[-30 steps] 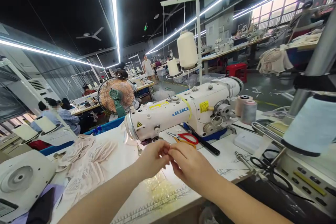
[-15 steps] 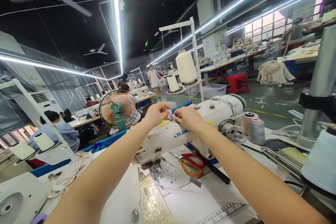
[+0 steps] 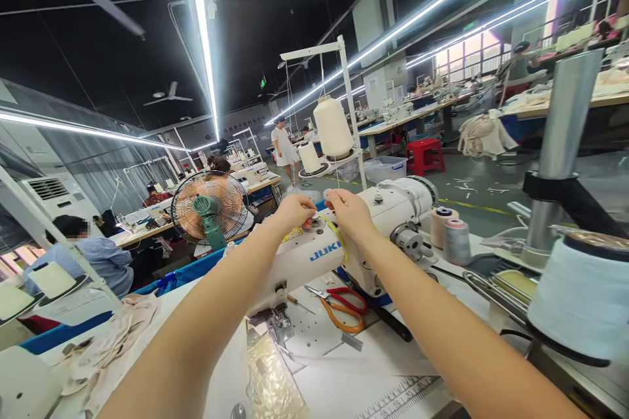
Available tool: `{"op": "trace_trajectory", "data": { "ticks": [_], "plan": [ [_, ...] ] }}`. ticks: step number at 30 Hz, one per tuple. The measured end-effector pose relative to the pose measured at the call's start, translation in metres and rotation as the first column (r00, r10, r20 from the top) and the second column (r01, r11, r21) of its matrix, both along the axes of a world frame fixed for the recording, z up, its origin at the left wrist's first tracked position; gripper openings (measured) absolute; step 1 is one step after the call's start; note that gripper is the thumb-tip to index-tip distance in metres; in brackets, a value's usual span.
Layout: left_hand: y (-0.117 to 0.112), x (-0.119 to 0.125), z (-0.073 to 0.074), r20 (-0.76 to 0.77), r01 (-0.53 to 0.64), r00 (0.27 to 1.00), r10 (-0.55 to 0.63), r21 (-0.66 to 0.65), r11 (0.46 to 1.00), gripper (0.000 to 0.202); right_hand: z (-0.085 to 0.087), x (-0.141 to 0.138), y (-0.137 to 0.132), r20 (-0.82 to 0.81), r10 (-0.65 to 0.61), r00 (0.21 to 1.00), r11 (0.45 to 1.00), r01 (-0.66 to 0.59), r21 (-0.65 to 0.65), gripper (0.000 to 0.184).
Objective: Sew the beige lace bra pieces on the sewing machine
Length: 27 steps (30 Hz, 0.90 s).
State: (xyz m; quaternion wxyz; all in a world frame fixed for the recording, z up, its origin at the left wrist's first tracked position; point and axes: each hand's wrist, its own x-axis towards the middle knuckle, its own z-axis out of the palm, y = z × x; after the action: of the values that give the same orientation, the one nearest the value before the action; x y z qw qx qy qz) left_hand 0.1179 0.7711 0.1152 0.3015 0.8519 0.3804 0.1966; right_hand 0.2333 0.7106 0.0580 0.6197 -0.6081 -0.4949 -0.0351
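**Both hands at the machine's top**

In the head view, the machine (image 3: pixel 304 263) sat mid-scene on the table (image 3: pixel 230 350), its needle end to the left and near, its wheel end to the right and far. A blue edge strip (image 3: pixel 196 270) bordered the table on the far left, with the fan (image 3: pixel 205 206) beyond. The forearms came in from near left and near right, leaving a wedge of room between them. In that wedge lay the scissors (image 3: pixel 341 308), a clear sheet (image 3: pixel 272 376) and, at the near edge, ruler markings (image 3: pixel 400 396). Cloth (image 3: pixel 113 353) lay left of the left forearm; two spools (image 3: pixel 456 241) and a large blue cone (image 3: pixel 582 301) stood to the right. The thread stand (image 3: pixel 350 98) rose on the far side of the hands, with two white cones (image 3: pixel 334 127) on it.

The left hand (image 3: pixel 297 211) was over the machine's top, fingers bent downward, tips close together beside the round metal fittings. The right hand (image 3: pixel 346 208) was just to its right, slightly higher, thumb and forefinger near each other, the other fingers curled. A narrow gap separated the hands. Whether either pinched anything, or quite met at the tips, could not be told.
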Motion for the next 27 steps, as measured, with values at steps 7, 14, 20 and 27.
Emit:
{"op": "trace_trajectory", "data": {
  "ticks": [7, 14, 20, 27],
  "plan": [
    [0.010, -0.002, -0.004, -0.094, 0.008, 0.996, 0.009, 0.180, 0.984, 0.012, 0.000, 0.007, 0.000, -0.031, 0.074, 0.997, 0.997, -0.074, 0.011, 0.023],
    [0.018, -0.011, -0.010, -0.202, 0.114, 0.978, -0.052, 0.304, 0.946, 0.019, -0.001, 0.010, 0.004, -0.240, 0.161, 0.957, 0.987, -0.152, 0.057, 0.025],
    [-0.004, -0.021, -0.006, -0.165, 0.204, 0.977, -0.132, 0.565, 0.799, 0.036, 0.012, 0.011, -0.008, -0.326, 0.350, 0.878, 0.928, -0.374, -0.011, 0.035],
    [-0.025, -0.032, -0.006, -0.166, 0.278, 0.955, -0.244, 0.783, 0.557, 0.032, 0.028, -0.002, -0.026, -0.279, 0.554, 0.785, 0.790, -0.601, -0.121, 0.041]
  ]
}}
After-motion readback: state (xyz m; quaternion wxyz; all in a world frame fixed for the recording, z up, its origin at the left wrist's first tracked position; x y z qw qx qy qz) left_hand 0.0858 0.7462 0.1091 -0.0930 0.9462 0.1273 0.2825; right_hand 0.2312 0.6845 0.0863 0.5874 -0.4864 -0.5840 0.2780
